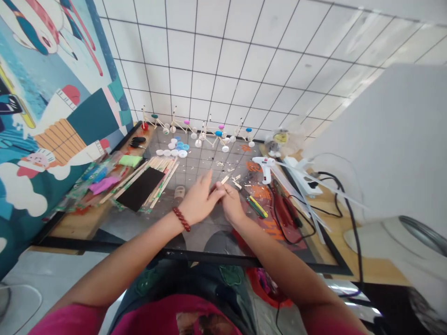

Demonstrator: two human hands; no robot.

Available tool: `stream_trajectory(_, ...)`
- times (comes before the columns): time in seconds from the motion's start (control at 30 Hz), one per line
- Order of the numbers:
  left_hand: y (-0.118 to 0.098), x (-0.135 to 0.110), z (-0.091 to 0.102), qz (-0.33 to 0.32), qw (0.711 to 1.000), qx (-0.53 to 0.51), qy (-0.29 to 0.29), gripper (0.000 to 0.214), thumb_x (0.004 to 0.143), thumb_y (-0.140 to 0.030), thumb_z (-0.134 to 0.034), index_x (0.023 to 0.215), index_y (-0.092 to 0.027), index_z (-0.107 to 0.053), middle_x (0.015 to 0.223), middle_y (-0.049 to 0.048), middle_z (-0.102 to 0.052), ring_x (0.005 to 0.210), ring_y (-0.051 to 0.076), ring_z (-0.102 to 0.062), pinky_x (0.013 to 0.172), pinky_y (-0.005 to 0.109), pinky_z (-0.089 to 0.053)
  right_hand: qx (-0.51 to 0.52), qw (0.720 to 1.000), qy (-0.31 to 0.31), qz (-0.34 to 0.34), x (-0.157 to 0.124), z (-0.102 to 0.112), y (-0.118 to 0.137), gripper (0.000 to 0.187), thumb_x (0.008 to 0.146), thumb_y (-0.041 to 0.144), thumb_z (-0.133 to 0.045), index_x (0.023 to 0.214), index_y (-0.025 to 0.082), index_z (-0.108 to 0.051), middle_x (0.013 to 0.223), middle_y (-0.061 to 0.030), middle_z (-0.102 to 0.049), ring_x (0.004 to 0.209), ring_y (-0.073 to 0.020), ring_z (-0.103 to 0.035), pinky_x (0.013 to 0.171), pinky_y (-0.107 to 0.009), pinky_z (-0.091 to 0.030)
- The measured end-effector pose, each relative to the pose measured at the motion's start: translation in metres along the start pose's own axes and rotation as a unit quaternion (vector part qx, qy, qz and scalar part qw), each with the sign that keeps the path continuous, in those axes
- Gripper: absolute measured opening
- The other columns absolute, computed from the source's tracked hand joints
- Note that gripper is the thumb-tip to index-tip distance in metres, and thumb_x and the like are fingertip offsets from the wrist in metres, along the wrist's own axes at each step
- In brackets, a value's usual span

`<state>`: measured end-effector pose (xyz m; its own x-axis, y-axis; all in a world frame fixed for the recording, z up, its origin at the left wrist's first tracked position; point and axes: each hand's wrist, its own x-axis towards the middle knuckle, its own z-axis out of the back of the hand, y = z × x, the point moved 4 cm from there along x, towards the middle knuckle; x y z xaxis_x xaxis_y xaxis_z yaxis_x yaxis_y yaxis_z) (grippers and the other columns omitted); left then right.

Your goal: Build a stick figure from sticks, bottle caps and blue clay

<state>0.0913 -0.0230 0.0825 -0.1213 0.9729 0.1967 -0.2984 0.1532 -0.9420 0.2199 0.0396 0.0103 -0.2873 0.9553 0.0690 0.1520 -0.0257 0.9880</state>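
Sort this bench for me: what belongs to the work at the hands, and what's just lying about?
Belongs: left hand; right hand; wooden stick piece; wooden sticks; plastic bottle caps; hot glue gun; stick-and-cap models.

Lying about: scissors; black pad; power strip.

Beyond my left hand (199,200) and right hand (231,203), I can reach over the gridded mat (206,160) to the stick models (213,132). The glue gun (263,167) and its black cord (279,223) block my right; craft sticks (160,174) block my left.
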Motion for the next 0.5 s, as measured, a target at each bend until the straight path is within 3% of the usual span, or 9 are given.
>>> stream_trajectory(0.07,0.004,0.007,-0.024,0.000,1.000,-0.022,0.018,0.056,0.084,-0.018,-0.087,0.137,-0.014,-0.070,0.156,0.0283,-0.064,0.150,0.044,-0.057,0.125,0.052,-0.045,-0.034,0.998,-0.015,0.043,0.002,0.005,0.003,0.063,0.076,0.083,-0.081,0.061,0.026,-0.060,0.060,0.0016,-0.059,0.063,-0.0171,-0.050,0.061,-0.032,-0.048)
stream_trajectory(0.13,0.016,0.011,-0.030,0.025,0.998,-0.058,0.019,0.054,0.082,-0.017,-0.088,0.134,-0.016,-0.072,0.152,0.0264,-0.067,0.147,0.045,-0.060,0.119,0.050,-0.051,-0.049,0.997,-0.018,0.057,0.004,0.009,0.005,0.057,0.081,0.079,-0.079,0.064,0.027,-0.063,0.065,-0.0003,-0.061,0.071,-0.0211,-0.055,0.069,-0.036,-0.052)
stream_trajectory(0.27,0.040,0.011,-0.021,0.110,0.980,-0.167,0.000,0.044,0.086,-0.026,-0.087,0.128,-0.019,-0.076,0.146,0.0196,-0.072,0.123,0.038,-0.074,0.088,0.041,-0.064,-0.074,0.995,-0.022,0.055,0.005,0.010,0.008,0.052,0.086,0.075,-0.075,0.069,0.027,-0.067,0.068,-0.0017,-0.061,0.076,-0.0240,-0.057,0.072,-0.038,-0.052)
stream_trajectory(0.33,0.040,0.010,-0.015,0.117,0.974,-0.194,-0.002,0.042,0.087,-0.029,-0.086,0.128,-0.020,-0.076,0.144,0.0157,-0.074,0.113,0.031,-0.076,0.085,0.036,-0.064,-0.095,0.993,-0.030,0.058,0.005,0.010,0.008,0.055,0.086,0.077,-0.071,0.068,0.026,-0.065,0.066,-0.0001,-0.057,0.073,-0.0217,-0.054,0.070,-0.036,-0.049)
stream_trajectory(0.4,0.038,0.010,-0.011,0.113,0.975,-0.192,0.010,0.037,0.087,-0.030,-0.086,0.122,-0.019,-0.079,0.131,0.0128,-0.079,0.102,0.025,-0.077,0.082,0.032,-0.064,-0.112,0.991,-0.037,0.063,0.005,0.011,0.008,0.056,0.087,0.078,-0.067,0.068,0.026,-0.063,0.065,0.0014,-0.054,0.071,-0.0197,-0.051,0.069,-0.035,-0.046)
stream_trajectory(0.5,0.040,0.009,-0.013,0.148,0.971,-0.184,0.048,0.027,0.086,-0.037,-0.087,0.101,-0.017,-0.077,0.099,0.0093,-0.079,0.077,0.020,-0.074,0.065,0.029,-0.061,-0.114,0.990,-0.041,0.071,0.006,0.013,0.007,0.054,0.088,0.077,-0.069,0.069,0.027,-0.065,0.067,0.0008,-0.058,0.071,-0.0201,-0.053,0.071,-0.035,-0.046)
